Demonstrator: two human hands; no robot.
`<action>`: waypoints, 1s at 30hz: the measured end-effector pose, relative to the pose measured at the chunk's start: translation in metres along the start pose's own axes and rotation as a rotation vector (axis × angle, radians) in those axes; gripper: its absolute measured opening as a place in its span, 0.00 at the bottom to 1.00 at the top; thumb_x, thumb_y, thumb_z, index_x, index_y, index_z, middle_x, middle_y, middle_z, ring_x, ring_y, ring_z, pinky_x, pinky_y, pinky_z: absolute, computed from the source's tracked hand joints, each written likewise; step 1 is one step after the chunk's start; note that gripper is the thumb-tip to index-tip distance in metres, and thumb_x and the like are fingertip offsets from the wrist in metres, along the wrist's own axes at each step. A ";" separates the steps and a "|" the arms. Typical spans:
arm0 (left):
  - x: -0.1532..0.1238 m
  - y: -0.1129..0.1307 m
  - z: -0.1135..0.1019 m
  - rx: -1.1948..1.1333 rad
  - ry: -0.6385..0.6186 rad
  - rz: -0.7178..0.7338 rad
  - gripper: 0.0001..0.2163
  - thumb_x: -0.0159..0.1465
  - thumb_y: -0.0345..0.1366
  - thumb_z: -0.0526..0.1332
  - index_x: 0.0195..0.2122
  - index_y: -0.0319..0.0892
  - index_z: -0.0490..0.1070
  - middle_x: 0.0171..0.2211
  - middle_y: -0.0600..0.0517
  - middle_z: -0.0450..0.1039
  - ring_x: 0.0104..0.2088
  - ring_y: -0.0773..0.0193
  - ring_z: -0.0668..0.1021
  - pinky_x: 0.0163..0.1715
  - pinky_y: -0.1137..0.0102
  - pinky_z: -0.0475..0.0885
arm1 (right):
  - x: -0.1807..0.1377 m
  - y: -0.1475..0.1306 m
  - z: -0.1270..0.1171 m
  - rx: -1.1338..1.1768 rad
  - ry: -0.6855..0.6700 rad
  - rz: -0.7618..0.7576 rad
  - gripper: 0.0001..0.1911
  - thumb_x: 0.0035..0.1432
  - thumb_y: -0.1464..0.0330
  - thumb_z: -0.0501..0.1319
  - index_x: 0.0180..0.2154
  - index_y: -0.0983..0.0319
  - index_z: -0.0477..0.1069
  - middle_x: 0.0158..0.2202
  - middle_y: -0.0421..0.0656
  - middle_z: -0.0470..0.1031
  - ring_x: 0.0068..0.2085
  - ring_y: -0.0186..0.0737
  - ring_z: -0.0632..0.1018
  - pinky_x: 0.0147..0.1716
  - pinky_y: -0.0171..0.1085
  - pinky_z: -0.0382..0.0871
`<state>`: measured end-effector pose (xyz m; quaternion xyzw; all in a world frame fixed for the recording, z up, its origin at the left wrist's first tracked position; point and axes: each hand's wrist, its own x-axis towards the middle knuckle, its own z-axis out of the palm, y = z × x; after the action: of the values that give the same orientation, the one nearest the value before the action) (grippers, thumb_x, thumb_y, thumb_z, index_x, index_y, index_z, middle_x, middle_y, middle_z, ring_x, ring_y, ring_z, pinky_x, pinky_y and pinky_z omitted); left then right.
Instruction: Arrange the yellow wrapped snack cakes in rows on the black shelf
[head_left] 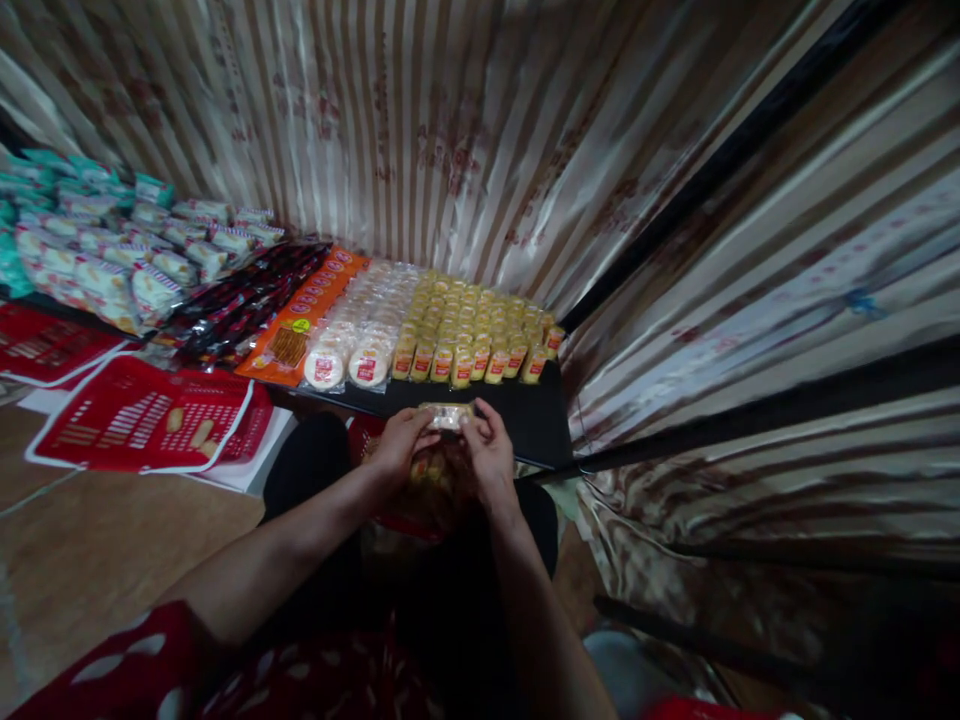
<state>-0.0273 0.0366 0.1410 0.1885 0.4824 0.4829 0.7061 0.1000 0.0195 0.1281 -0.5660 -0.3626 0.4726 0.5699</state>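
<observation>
My left hand (397, 445) and my right hand (487, 450) both pinch a small clear-wrapped snack packet (447, 415), one at each end, held just in front of a black board (525, 415). Under my hands lies a crinkly bag (427, 480) with more yellowish packets in it, resting on my lap. On the board stand rows of yellow packets (472, 330) and round white cakes in clear wrap (352, 350).
Left of the rows lie orange packs (300, 320), dark wrapped snacks (232, 305) and a heap of white and teal bags (105, 250). Red printed bags (142, 415) lie flat on the floor. A shiny striped curtain (480, 130) closes off the back and right side.
</observation>
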 end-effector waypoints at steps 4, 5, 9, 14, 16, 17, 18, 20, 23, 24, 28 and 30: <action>0.002 -0.005 0.006 0.069 -0.061 -0.101 0.07 0.58 0.34 0.65 0.31 0.36 0.70 0.28 0.50 0.74 0.26 0.70 0.77 0.24 0.79 0.68 | 0.024 -0.008 -0.003 -0.014 0.118 -0.026 0.31 0.44 0.56 0.66 0.49 0.63 0.65 0.30 0.39 0.76 0.31 0.34 0.75 0.34 0.35 0.69; 0.003 -0.006 0.007 0.079 -0.083 -0.117 0.07 0.58 0.35 0.65 0.32 0.36 0.70 0.29 0.50 0.74 0.26 0.70 0.77 0.24 0.79 0.68 | 0.030 -0.009 -0.003 -0.021 0.121 -0.030 0.31 0.44 0.56 0.65 0.49 0.63 0.65 0.30 0.39 0.76 0.31 0.34 0.75 0.33 0.35 0.69; 0.013 -0.007 0.012 0.051 -0.126 -0.139 0.09 0.58 0.37 0.65 0.33 0.37 0.70 0.32 0.50 0.74 0.27 0.70 0.77 0.25 0.78 0.68 | 0.044 -0.006 0.003 -0.007 0.104 -0.032 0.29 0.46 0.55 0.63 0.47 0.63 0.66 0.30 0.39 0.75 0.31 0.34 0.74 0.32 0.34 0.68; 0.027 -0.010 0.014 0.058 -0.035 -0.086 0.06 0.58 0.34 0.64 0.32 0.36 0.70 0.30 0.51 0.73 0.25 0.71 0.76 0.24 0.79 0.67 | 0.048 0.005 0.002 -0.003 0.048 0.018 0.25 0.44 0.57 0.65 0.43 0.63 0.69 0.32 0.40 0.75 0.33 0.34 0.75 0.35 0.34 0.68; 0.031 -0.012 0.014 0.058 -0.025 -0.079 0.05 0.58 0.32 0.64 0.32 0.36 0.70 0.29 0.52 0.73 0.25 0.72 0.76 0.23 0.80 0.66 | 0.048 0.009 -0.003 -0.012 0.042 0.071 0.23 0.43 0.57 0.65 0.41 0.63 0.69 0.34 0.41 0.76 0.35 0.35 0.75 0.35 0.34 0.68; 0.032 -0.012 0.015 0.057 -0.025 -0.080 0.05 0.57 0.31 0.63 0.32 0.36 0.69 0.29 0.52 0.73 0.24 0.72 0.76 0.22 0.80 0.66 | 0.048 0.010 -0.005 -0.012 0.041 0.094 0.23 0.43 0.58 0.65 0.40 0.63 0.69 0.35 0.42 0.76 0.35 0.35 0.75 0.35 0.34 0.69; 0.034 -0.012 0.015 0.058 -0.022 -0.079 0.05 0.57 0.30 0.63 0.33 0.36 0.69 0.29 0.51 0.73 0.24 0.71 0.77 0.22 0.80 0.66 | 0.047 0.011 -0.007 -0.009 0.042 0.108 0.23 0.43 0.58 0.66 0.40 0.63 0.69 0.36 0.42 0.76 0.36 0.36 0.75 0.36 0.35 0.69; 0.036 -0.011 0.017 0.070 0.001 -0.069 0.06 0.57 0.28 0.61 0.36 0.36 0.68 0.31 0.50 0.74 0.25 0.71 0.77 0.21 0.80 0.67 | 0.047 0.012 -0.011 -0.005 0.048 0.110 0.23 0.43 0.59 0.66 0.40 0.62 0.69 0.37 0.42 0.76 0.36 0.36 0.76 0.35 0.34 0.68; 0.038 -0.006 0.019 0.047 -0.009 -0.068 0.09 0.58 0.27 0.59 0.41 0.36 0.66 0.34 0.47 0.75 0.27 0.68 0.79 0.25 0.77 0.70 | 0.045 0.010 -0.015 -0.023 0.055 0.065 0.23 0.44 0.59 0.64 0.42 0.62 0.68 0.39 0.43 0.76 0.35 0.36 0.76 0.32 0.34 0.68; 0.038 -0.004 0.019 0.021 -0.039 -0.074 0.09 0.59 0.29 0.59 0.41 0.36 0.66 0.35 0.46 0.75 0.28 0.67 0.79 0.26 0.76 0.71 | 0.044 0.008 -0.015 -0.033 0.047 0.042 0.22 0.45 0.60 0.64 0.43 0.61 0.68 0.41 0.43 0.75 0.35 0.35 0.76 0.32 0.33 0.68; 0.035 -0.002 0.017 -0.053 -0.097 -0.051 0.08 0.59 0.32 0.60 0.39 0.37 0.67 0.36 0.47 0.74 0.31 0.67 0.79 0.32 0.74 0.72 | 0.037 0.004 -0.017 -0.050 -0.024 -0.029 0.20 0.47 0.63 0.63 0.45 0.59 0.68 0.46 0.43 0.74 0.36 0.35 0.76 0.34 0.33 0.70; 0.033 -0.005 0.017 -0.049 -0.054 -0.003 0.07 0.56 0.28 0.61 0.36 0.37 0.67 0.33 0.50 0.74 0.31 0.69 0.78 0.35 0.74 0.71 | 0.033 0.003 -0.018 -0.010 -0.038 -0.010 0.20 0.47 0.64 0.63 0.45 0.58 0.69 0.47 0.43 0.74 0.39 0.35 0.76 0.34 0.32 0.70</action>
<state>-0.0085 0.0663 0.1290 0.1835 0.4515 0.4881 0.7240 0.1259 0.0453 0.1193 -0.5579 -0.3786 0.4784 0.5626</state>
